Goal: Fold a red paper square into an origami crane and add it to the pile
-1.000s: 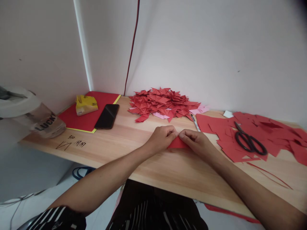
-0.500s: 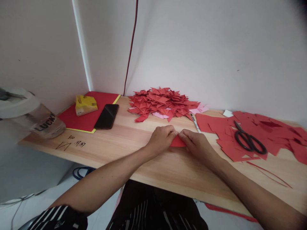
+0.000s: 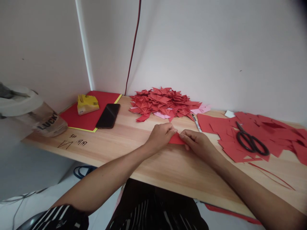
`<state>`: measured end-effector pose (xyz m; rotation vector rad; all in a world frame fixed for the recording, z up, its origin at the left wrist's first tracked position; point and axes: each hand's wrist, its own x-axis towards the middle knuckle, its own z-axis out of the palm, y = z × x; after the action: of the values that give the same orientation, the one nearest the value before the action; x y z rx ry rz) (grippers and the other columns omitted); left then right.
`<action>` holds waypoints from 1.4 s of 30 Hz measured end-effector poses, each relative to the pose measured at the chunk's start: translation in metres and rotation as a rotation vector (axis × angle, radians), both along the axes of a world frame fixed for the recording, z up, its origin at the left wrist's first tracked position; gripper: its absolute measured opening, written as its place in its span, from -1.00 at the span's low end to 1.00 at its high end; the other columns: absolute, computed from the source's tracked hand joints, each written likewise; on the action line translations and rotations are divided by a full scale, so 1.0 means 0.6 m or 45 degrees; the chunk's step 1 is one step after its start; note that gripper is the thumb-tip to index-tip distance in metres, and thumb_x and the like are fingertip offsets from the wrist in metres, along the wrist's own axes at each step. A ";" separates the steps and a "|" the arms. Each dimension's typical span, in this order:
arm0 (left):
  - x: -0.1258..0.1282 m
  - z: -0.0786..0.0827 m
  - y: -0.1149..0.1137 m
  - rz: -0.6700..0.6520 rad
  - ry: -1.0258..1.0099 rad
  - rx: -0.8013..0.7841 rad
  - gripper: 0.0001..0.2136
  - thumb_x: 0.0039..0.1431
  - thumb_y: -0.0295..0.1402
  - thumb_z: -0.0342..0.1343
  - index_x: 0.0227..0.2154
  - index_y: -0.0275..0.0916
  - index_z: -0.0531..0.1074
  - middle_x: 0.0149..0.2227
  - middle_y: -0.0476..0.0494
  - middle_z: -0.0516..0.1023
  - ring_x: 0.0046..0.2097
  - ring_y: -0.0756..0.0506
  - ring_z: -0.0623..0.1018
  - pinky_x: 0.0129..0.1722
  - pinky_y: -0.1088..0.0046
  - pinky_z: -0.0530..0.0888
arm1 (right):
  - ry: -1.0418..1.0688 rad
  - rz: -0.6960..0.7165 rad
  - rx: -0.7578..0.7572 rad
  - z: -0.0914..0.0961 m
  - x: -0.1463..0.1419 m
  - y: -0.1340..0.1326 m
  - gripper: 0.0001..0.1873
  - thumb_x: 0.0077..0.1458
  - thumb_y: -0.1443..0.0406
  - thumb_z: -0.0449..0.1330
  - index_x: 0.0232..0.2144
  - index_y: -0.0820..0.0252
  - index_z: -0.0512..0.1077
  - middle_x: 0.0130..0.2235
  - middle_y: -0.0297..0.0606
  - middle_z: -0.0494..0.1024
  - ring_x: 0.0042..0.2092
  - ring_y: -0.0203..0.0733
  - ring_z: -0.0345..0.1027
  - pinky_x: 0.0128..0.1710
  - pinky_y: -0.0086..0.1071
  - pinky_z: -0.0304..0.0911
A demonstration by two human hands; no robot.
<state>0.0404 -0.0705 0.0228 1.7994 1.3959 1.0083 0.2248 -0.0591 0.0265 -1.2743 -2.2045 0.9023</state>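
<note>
Between both hands, just over the wooden table (image 3: 115, 143), is a small piece of red paper (image 3: 177, 139). My left hand (image 3: 163, 135) pinches its left side, thumb and fingers closed. At the right side my right hand (image 3: 195, 140) grips it with the thumb on top. The fingers cover much of the paper, so its full shape is hidden. Beyond the hands lies a heap of folded red paper pieces (image 3: 163, 102), pointed in shape, with some pink paper (image 3: 202, 109) among and beside them.
Black-handled scissors (image 3: 251, 142) rest on red paper sheets (image 3: 275, 127) at the right. A pen (image 3: 197, 123) lies nearby. Leftward are a phone (image 3: 108, 115), a yellow packet (image 3: 88, 104) on a red sheet (image 3: 72, 116), and a clear cup (image 3: 48, 123).
My hands have drawn slightly apart at the top edge, and more of the red paper shows between them. The whole view has shifted a little; the other things lie as before.
</note>
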 end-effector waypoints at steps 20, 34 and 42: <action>-0.006 -0.007 0.009 0.023 0.020 0.031 -0.76 0.18 -0.34 0.02 -0.58 -0.26 0.24 -0.57 0.07 0.24 -0.44 0.02 0.27 -0.38 0.47 0.14 | -0.064 -0.011 0.011 -0.007 0.009 0.003 -0.52 0.26 0.08 -0.02 -0.66 0.13 0.16 -0.64 -0.42 0.30 -0.55 -0.31 0.15 -0.45 -0.40 0.05; -0.011 -0.006 0.011 0.035 0.005 0.066 -0.73 0.18 -0.34 0.01 -0.60 -0.24 0.15 -0.58 0.10 0.17 -0.46 0.03 0.22 -0.39 0.48 0.13 | -0.040 -0.036 -0.079 -0.005 0.010 0.001 -0.50 0.25 0.02 -0.03 -0.63 0.14 0.27 -0.70 -0.44 0.28 -0.59 -0.32 0.14 -0.48 -0.41 0.05; -0.012 -0.003 0.012 0.059 0.025 0.068 -0.72 0.18 -0.35 0.01 -0.60 -0.24 0.12 -0.58 0.10 0.14 -0.46 0.03 0.19 -0.39 0.47 0.11 | -0.038 -0.043 -0.091 -0.004 0.009 0.001 -0.52 0.26 0.03 -0.05 -0.59 0.13 0.30 -0.68 -0.43 0.30 -0.56 -0.29 0.19 -0.45 -0.40 0.08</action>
<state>0.0332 -0.0631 0.0211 1.8278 1.4414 1.0636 0.2303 -0.0583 0.0241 -1.3620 -2.1846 0.9631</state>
